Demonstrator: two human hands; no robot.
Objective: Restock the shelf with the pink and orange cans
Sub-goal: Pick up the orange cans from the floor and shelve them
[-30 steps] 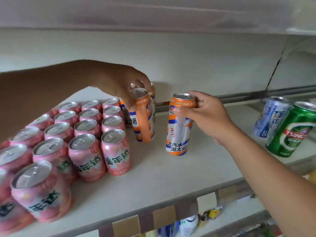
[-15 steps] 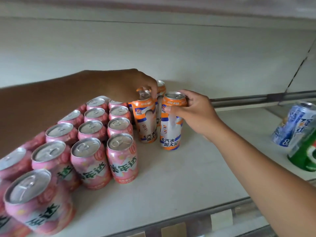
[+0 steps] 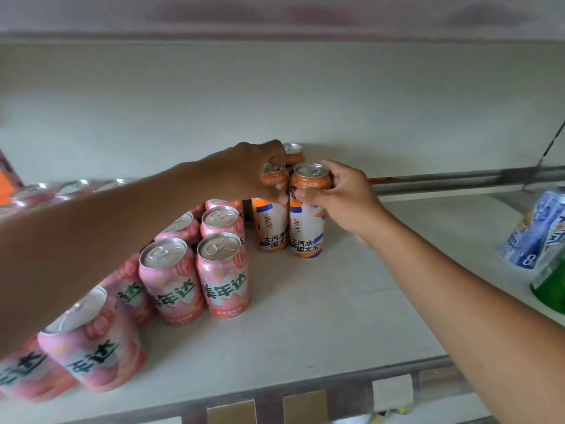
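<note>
A pale grey shelf [image 3: 351, 316] runs across the view, its board matte. Behind it stands a plain off-white back panel [image 3: 275, 96]. A grey metal rail [image 3: 458, 179] lies along the rear right. Blank label tags [image 3: 304, 405] sit in the front edge strip [image 3: 345, 393]. The light is soft and even, with faint shadows.

Soft, even, rather dull light fills the shelf [image 3: 305, 316]; only the lids of the pink cans [image 3: 223, 270] carry a pale sheen. Shadows beside the cans are faint and soft-edged. Print on the left orange can [image 3: 272, 228] and right orange can [image 3: 305, 237] reads sharply. Toward the left edge the pink cans smear into blur, and the blue can [image 3: 532, 234] at the right edge leans, bent by the wide lens.
</note>
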